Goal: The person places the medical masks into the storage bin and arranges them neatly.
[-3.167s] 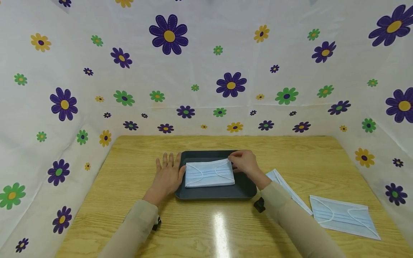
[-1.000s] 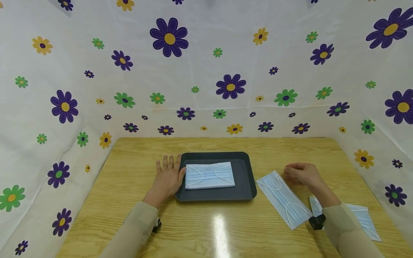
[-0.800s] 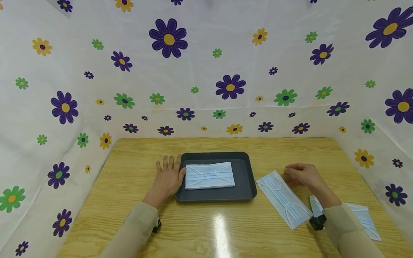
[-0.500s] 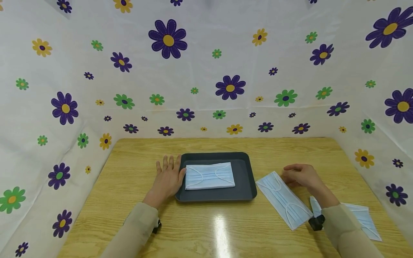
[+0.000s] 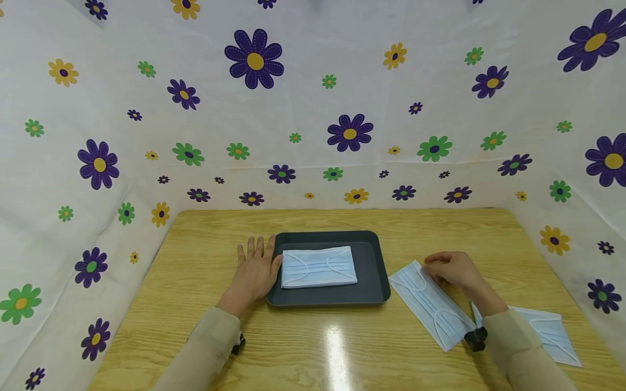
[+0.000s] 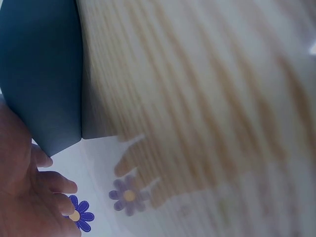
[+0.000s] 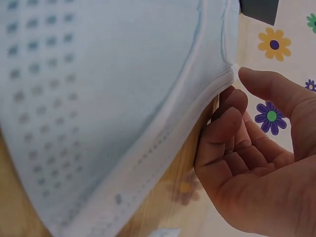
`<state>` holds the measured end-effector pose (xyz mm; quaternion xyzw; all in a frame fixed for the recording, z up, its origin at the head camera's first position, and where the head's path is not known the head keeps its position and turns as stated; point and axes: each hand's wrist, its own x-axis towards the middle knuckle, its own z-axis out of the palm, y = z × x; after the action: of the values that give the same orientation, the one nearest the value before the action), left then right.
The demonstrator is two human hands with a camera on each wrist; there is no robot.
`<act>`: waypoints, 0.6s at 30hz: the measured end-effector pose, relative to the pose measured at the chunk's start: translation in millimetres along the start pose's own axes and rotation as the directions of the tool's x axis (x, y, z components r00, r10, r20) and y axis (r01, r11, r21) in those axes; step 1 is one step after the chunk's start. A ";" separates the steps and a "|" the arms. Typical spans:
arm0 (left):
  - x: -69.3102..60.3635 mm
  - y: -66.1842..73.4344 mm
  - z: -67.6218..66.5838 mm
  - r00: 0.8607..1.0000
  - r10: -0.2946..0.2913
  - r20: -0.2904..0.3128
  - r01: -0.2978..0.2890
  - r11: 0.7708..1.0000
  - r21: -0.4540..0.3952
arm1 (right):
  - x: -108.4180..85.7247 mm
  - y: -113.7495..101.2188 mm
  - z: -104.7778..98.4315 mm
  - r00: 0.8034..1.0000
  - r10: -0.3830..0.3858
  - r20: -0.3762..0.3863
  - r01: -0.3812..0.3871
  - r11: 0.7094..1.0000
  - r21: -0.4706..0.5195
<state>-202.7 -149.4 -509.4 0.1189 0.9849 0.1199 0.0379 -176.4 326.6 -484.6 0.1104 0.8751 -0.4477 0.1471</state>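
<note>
A dark grey tray (image 5: 374, 271) in the head view holds a flat stack of light-blue face masks with white ear loops, the top face mask (image 5: 318, 267) facing up. My left hand (image 5: 251, 277) lies spread at the tray's left edge, thumb against the rim by the stack. In the left wrist view its fingers (image 6: 57, 182) reach past the tray's corner. Right of the tray, a slanted loose face mask (image 5: 430, 304) has its upper corner at my right hand (image 5: 455, 269). In the right wrist view, curled fingers (image 7: 224, 131) and thumb pinch that mask's edge.
Another face mask (image 5: 552, 336) lies farther right, partly hidden under the right sleeve (image 5: 513, 336). Everything rests on a wood-grain table (image 5: 205, 233). A white flowered cloth (image 5: 303, 108) encloses the back and both sides.
The right hand left the stack in the tray, went right to the slanted mask, and has just shifted slightly left onto its edge. My left hand has stayed at the tray.
</note>
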 end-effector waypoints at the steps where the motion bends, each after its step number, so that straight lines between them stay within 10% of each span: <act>1: -0.1 0.1 -0.3 1.000 0.001 0.000 -0.001 1.000 -0.003 | 0.2 0.0 0.5 1.000 0.000 0.001 0.000 1.000 -0.001; 18: -0.4 1.2 -0.7 1.000 0.001 0.001 -0.001 1.000 0.002 | -3.5 -8.1 -4.5 0.998 -0.063 0.032 0.061 0.998 0.033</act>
<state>-202.1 -148.5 -508.3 0.1194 0.9849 0.1190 0.0385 -176.5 325.4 -474.7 0.0782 0.8682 -0.4678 0.1457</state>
